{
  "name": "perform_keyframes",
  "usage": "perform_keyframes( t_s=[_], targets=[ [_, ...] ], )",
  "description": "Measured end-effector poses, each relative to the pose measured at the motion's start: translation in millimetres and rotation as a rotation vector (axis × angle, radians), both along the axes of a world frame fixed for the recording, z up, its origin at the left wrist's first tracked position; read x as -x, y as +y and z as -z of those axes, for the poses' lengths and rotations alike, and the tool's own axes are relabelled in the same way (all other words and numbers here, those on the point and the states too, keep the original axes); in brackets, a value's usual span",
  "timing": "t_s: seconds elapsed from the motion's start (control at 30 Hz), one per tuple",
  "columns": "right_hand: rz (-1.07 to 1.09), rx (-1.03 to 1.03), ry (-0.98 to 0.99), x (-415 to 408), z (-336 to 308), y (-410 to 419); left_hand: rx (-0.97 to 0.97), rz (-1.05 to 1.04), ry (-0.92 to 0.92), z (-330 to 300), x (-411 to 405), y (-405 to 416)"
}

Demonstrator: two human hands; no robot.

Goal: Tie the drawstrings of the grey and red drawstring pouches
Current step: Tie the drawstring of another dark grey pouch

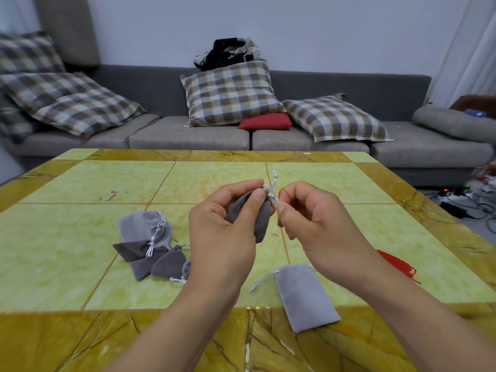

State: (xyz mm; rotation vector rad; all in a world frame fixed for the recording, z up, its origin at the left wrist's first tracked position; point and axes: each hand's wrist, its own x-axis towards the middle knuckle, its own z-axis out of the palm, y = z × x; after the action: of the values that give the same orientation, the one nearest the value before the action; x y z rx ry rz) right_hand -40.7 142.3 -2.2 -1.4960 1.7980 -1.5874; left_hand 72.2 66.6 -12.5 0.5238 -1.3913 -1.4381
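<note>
1. A long grey fabric sofa [188,135] is running along the pale wall, carrying soft square plaid cushions [230,93] and one small red cushion [265,121].
2. The table [80,264], glossy and marbled in yellow-green squares with an ochre border, is filling the foreground.
3. The left hand [222,232] is gripping a grey velvety pouch [261,221] above the table's middle, thumb pressing its gathered neck.
4. The right hand [316,221] is pinching the white corded drawstring [272,189] just beside that neck.
5. A flat rectangular grey pouch [306,296] is lying near the front edge, cord trailing.
6. A heap of grey pouches [150,245] is lying to the left.
7. A red pouch [397,264] is peeking from behind the right forearm.
</note>
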Motion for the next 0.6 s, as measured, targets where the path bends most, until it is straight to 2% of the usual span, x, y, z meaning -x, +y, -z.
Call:
perform_keyframes(
  t_s=[0.17, 0.47, 0.6],
  targets=[
    [-0.067, 0.023, -0.326, -1.9, 6.2, -2.7, 0.0, 0.016, 0.026, 0.9, 1.1, 0.5],
    [0.053, 0.153, -0.143, -0.8, 7.5, -2.4, -0.014, -0.04, -0.008, 6.1, 3.7, -1.9],
    [0.066, 0.139, -0.151, -3.4, 8.9, -4.2, -0.007, -0.053, -0.032, 7.3, 4.0, -6.8]
  ],
)
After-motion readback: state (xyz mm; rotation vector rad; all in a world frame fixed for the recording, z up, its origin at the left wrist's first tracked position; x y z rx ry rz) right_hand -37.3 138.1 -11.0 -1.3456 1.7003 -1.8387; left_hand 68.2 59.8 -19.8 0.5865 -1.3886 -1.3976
